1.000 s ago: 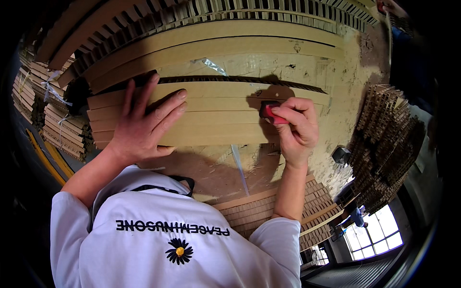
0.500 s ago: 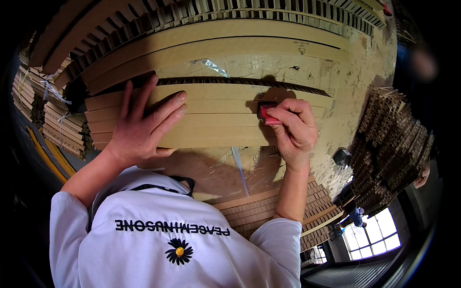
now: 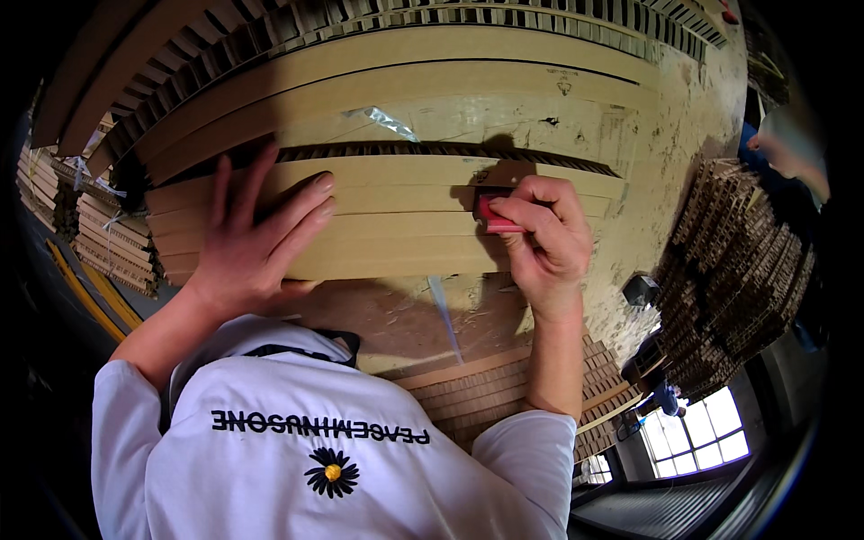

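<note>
Several brown cardboard strips point(image 3: 396, 229) lie side by side in front of me, forming a flat band across the table. My left hand point(image 3: 256, 234) rests with spread fingers across their left end. Near the right end, my right hand point(image 3: 551, 238) pinches a small red block, which looks like a hand stamp point(image 3: 499, 219), between thumb and fingers. Its underside is down at the strips; whether it presses on them I cannot tell. A small dark printed mark shows on the strip just beyond it.
More long cardboard strips point(image 3: 450, 45) lie farther back on the worn table point(image 3: 688, 117). Bundled cardboard point(image 3: 108, 234) is stacked at the left, with a tall stack point(image 3: 738, 279) at the right. A small black box point(image 3: 641, 292) sits near the table's right edge. Another person stands at far right.
The view has shifted slightly. Both hands keep the same grip and pose, and the stamp appears a little farther left. At the far right, the other person has come more into view.
</note>
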Motion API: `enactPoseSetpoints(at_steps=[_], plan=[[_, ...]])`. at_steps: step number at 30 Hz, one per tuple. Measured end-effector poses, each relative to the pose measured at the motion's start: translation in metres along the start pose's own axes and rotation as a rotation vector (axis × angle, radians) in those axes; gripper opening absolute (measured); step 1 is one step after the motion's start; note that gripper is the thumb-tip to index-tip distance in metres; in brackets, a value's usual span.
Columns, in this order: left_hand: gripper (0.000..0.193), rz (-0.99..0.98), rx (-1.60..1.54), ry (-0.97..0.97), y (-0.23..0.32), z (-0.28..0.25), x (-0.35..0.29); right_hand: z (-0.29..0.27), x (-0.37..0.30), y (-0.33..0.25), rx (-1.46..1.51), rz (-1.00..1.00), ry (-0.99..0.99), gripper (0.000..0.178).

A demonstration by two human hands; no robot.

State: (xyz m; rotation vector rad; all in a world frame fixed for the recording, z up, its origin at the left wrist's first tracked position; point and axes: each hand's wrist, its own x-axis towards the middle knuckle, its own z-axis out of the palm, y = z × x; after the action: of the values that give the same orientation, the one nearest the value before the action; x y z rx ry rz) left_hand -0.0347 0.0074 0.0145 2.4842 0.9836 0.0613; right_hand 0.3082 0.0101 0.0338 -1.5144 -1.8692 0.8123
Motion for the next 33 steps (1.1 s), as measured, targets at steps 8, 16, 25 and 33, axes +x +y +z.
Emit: enactPoseSetpoints(at_steps=[8,16,25,33], plan=[[0.076,0.011,0.033,0.021,-0.001,0.002,-0.001,0.001,0.001,0.002,-0.033,-0.018,-0.003,0.028],[0.075,0.011,0.065,0.004,0.000,0.000,-0.001,0.000,0.002,0.003,-0.053,-0.039,0.007,0.030],[0.084,0.011,0.035,0.023,0.002,0.001,0.002,-0.008,-0.021,0.011,0.627,0.169,0.324,0.019],[0.092,0.021,0.040,0.058,0.006,0.005,0.007,-0.018,-0.036,0.006,0.305,0.136,0.045,0.023]])
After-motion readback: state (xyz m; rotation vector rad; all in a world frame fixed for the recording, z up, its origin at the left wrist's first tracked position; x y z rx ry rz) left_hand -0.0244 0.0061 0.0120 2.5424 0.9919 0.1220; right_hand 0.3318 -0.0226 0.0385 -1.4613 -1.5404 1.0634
